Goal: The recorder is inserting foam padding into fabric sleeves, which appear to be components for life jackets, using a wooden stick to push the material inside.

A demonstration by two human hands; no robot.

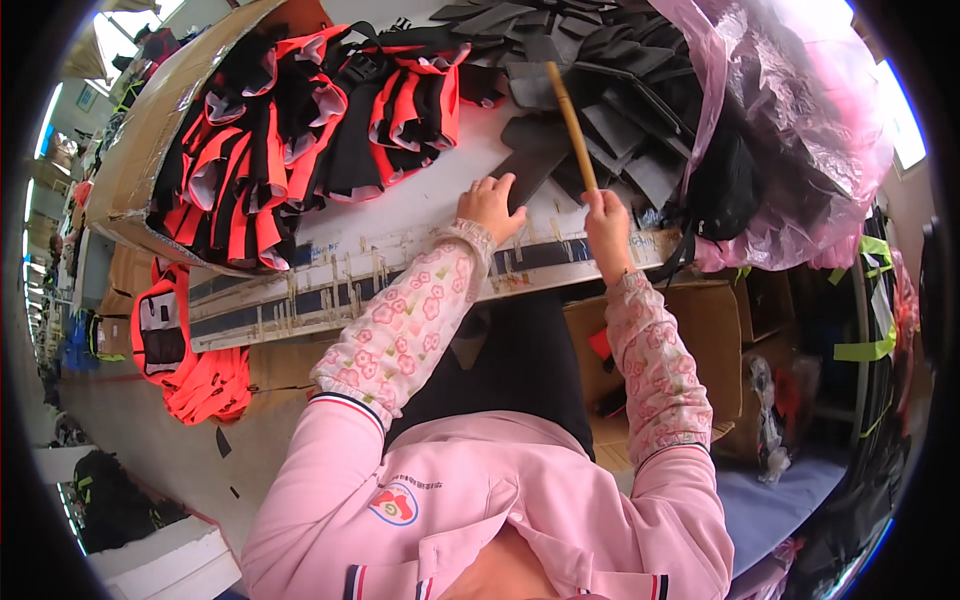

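Note:
My right hand (607,230) is closed round the lower end of a slim yellow-brown wooden stick (572,125). Its upper end points away from me over a heap of flat dark grey pieces (625,135) on the table. My left hand (490,208) rests at the table's near edge, fingers apart and the thumb out to the side. Its fingertips lie at the near edge of a flat dark grey piece (530,168); whether they press on it I cannot tell. Flower-patterned sleeve covers are on both my forearms.
Left on the table (390,212), a cardboard box (130,150) lies beside stacked orange-and-black fabric pieces (290,140). A pink plastic bag (800,110) bulges at the right. More orange pieces (205,385) hang below the left end. An open cardboard box (690,340) stands under the table.

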